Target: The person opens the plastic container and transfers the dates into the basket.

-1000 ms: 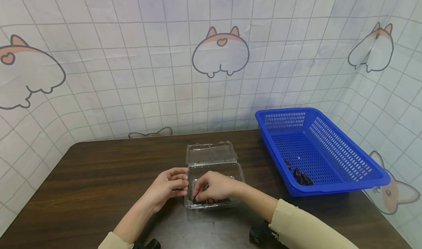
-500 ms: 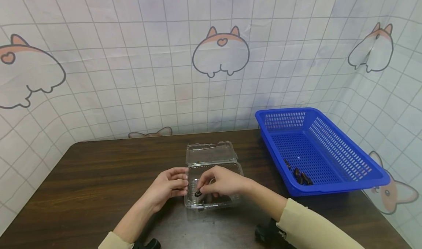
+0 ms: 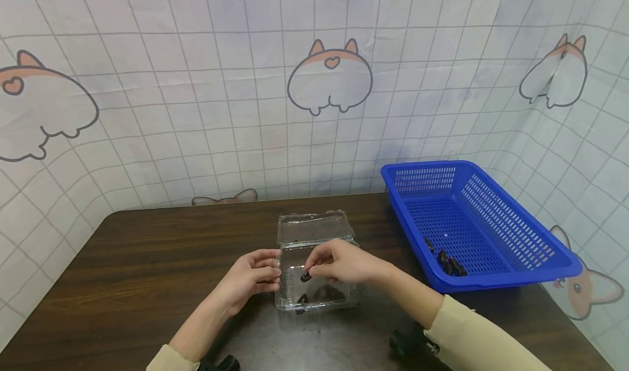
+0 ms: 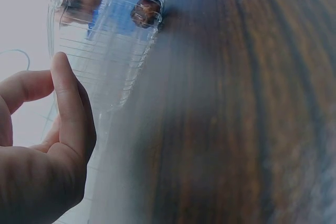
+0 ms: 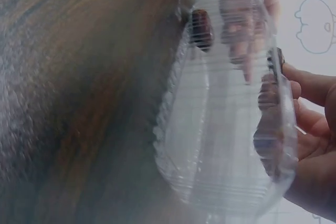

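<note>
My left hand (image 3: 250, 275) touches the left wall of a clear plastic clamshell box (image 3: 314, 307) with its fingertips. The box stands on the table with its lid (image 3: 314, 230) folded back. Over the box, my right hand (image 3: 339, 261) pinches a dark brown date (image 3: 306, 276) between thumb and fingers. One more date (image 3: 302, 299) lies in the box's front left corner; in the left wrist view this date (image 4: 146, 13) looks glossy and wrinkled through the plastic. The right wrist view shows the held date (image 5: 276, 59) above the rim, partly hidden by the fingers.
A blue perforated basket (image 3: 496, 283) stands on the right of the dark wooden table (image 3: 162, 251). Several dates (image 3: 449, 264) lie in its near left corner. A white gridded cloth (image 3: 221, 114) with animal drawings hangs behind the table and along its sides.
My right hand has lifted the date from the box's front left corner and moved up and to the right. A date left in that corner is now uncovered. The left hand stays put.
</note>
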Tool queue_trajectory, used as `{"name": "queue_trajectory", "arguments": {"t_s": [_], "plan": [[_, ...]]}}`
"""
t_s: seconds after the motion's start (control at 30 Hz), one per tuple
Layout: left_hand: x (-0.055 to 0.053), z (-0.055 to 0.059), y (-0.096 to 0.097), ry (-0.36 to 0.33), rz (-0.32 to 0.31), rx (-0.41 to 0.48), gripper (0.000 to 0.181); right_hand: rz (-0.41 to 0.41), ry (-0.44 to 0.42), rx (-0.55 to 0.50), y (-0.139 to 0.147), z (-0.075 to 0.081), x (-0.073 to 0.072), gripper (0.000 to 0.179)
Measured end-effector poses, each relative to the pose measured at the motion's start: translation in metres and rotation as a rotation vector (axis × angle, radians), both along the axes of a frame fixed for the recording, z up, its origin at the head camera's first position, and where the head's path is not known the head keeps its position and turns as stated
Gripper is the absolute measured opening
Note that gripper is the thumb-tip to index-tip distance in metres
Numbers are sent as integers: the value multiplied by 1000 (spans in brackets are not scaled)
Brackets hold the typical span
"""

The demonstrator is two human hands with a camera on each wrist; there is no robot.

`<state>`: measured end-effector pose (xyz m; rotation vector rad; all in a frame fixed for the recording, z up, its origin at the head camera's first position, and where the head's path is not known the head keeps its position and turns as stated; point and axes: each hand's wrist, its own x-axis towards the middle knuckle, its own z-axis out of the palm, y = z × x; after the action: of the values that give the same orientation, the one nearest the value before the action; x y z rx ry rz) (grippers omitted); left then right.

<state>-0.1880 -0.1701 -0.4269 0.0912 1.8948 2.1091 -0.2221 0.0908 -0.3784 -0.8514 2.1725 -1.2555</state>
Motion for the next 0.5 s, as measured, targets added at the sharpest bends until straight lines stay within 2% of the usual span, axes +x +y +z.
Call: {"name": "queue_trajectory", "arguments": {"t_s": [0.5], "plan": [[1, 1, -2, 6, -22, -3, 56, -108, 142, -84, 22, 22, -3, 14]]}}
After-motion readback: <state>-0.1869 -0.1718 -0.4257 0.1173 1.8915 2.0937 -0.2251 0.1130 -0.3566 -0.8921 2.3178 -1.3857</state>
